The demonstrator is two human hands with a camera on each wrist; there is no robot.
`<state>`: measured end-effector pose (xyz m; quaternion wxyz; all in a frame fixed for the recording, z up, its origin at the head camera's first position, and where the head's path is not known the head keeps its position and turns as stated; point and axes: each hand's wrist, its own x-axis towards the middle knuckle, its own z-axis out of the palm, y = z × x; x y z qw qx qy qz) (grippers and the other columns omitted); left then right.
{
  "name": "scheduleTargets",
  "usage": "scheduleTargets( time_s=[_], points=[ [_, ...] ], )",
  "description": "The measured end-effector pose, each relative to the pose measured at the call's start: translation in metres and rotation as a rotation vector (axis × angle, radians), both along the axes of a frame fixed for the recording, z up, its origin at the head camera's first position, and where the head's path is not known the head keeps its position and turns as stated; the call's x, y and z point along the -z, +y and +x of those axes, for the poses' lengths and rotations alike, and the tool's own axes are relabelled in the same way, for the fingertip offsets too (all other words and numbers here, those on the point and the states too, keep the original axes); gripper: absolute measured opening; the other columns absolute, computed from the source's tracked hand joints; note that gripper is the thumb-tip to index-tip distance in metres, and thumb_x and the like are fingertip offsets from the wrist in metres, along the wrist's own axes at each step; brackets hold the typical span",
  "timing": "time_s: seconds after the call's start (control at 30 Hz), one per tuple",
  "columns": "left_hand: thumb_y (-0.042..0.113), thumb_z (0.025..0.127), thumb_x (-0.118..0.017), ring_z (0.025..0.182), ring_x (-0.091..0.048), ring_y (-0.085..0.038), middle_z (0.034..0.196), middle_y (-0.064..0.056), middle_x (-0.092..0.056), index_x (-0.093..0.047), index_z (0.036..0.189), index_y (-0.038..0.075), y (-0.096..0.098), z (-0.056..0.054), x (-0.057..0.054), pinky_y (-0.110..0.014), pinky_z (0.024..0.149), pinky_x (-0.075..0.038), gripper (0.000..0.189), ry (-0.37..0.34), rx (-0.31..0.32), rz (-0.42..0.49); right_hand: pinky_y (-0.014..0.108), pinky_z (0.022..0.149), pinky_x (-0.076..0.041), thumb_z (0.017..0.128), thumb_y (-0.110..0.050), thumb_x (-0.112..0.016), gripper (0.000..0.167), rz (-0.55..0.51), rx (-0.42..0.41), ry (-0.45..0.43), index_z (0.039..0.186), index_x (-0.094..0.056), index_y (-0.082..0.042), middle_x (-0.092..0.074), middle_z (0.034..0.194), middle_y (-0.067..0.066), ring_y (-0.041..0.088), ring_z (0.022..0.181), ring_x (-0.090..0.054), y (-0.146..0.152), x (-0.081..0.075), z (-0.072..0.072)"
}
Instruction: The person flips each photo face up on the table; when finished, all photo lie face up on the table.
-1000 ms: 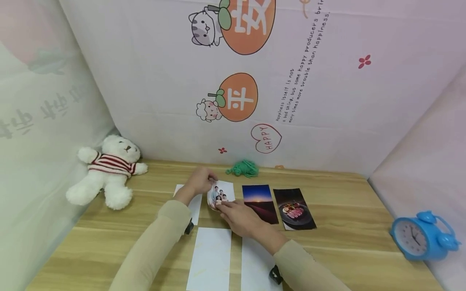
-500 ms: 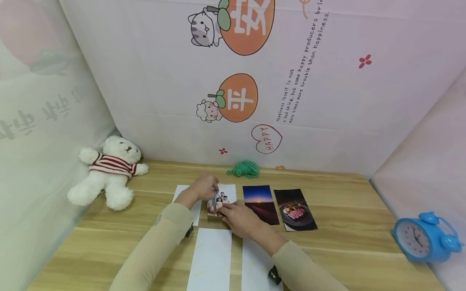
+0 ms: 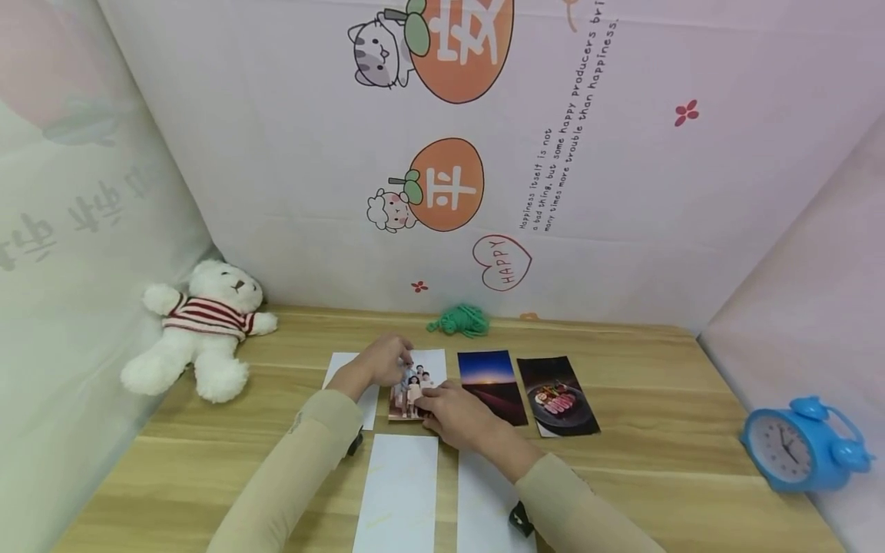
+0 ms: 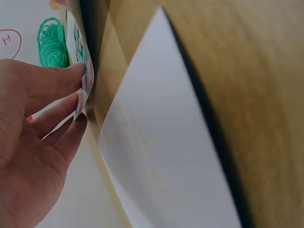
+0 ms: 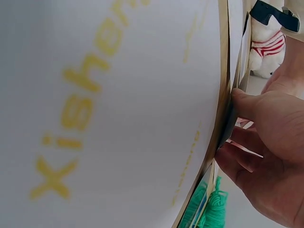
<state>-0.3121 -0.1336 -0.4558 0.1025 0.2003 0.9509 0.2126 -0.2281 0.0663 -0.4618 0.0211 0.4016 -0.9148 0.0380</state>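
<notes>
a person's left hand [image 3: 382,360] and right hand [image 3: 458,415] pinch a family photo [image 3: 423,377] between them, one at each side; green yarn [image 3: 463,320] sits beyond both hands, a sunset photo [image 3: 489,376] just past the right hand.

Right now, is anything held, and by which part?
Family photo: the left hand pinches its upper left; the right hand touches its lower right, grip unclear.
</notes>
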Motion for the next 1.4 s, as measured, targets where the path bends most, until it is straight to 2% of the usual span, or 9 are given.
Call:
scheduleTargets(
  time_s=[0.3,0.53,0.87,1.13,1.4],
  points=[
    [-0.001,0.085,-0.068,0.146,-0.05,-0.039,0.15,-0.013,-0.06,-0.08,0.111,0.005,-0.0002,-0.001,0.0027,-0.05,0.123,-0.042,0.029,-0.007,-0.025,0.034,0.037,0.109,-0.054,0.099,-0.028,-0.071,0.036,0.052,0.003,-0.012,0.132,-0.072,-0.013,-0.07,0.139,0.011,0.026,0.126,-0.068,-0.0006,-0.0021,-0.0028],
    [-0.004,0.085,-0.066,0.144,-0.053,-0.037,0.149,-0.014,-0.061,-0.079,0.115,0.006,0.001,-0.0026,0.0038,-0.048,0.123,-0.043,0.035,0.019,-0.008,0.018,0.036,0.11,-0.053,0.101,-0.033,-0.068,0.038,0.085,0.013,-0.002,0.134,-0.071,-0.015,-0.069,0.141,0.008,0.025,0.128,-0.066,-0.0001,0.0002,-0.0042],
    [-0.004,0.084,-0.066,0.148,-0.048,-0.037,0.153,-0.011,-0.058,-0.078,0.117,0.009,0.0009,-0.0025,0.0029,-0.05,0.123,-0.042,0.038,-0.026,-0.026,0.0,0.038,0.11,-0.053,0.102,-0.035,-0.066,0.036,0.041,0.001,-0.006,0.13,-0.074,-0.014,-0.069,0.14,0.011,0.026,0.127,-0.066,-0.0008,0.0009,-0.0032],
    [-0.007,0.081,-0.065,0.144,-0.052,-0.037,0.149,-0.012,-0.061,-0.079,0.114,0.008,0.0018,-0.0009,0.0014,-0.049,0.12,-0.046,0.038,-0.009,-0.026,-0.006,0.04,0.11,-0.052,0.103,-0.028,-0.064,0.03,-0.014,-0.061,0.001,0.125,-0.076,-0.011,-0.073,0.132,0.012,0.024,0.124,-0.069,-0.0006,0.0002,-0.0031],
    [-0.007,0.079,-0.067,0.137,-0.058,-0.036,0.141,-0.014,-0.066,-0.079,0.109,0.006,0.0043,-0.0001,-0.0009,-0.048,0.115,-0.05,0.036,0.019,-0.001,-0.002,0.038,0.106,-0.053,0.103,-0.023,-0.062,0.025,-0.047,-0.066,0.014,0.119,-0.079,-0.012,-0.077,0.122,0.006,0.021,0.117,-0.07,-0.0001,-0.0001,-0.0043]
  ],
)
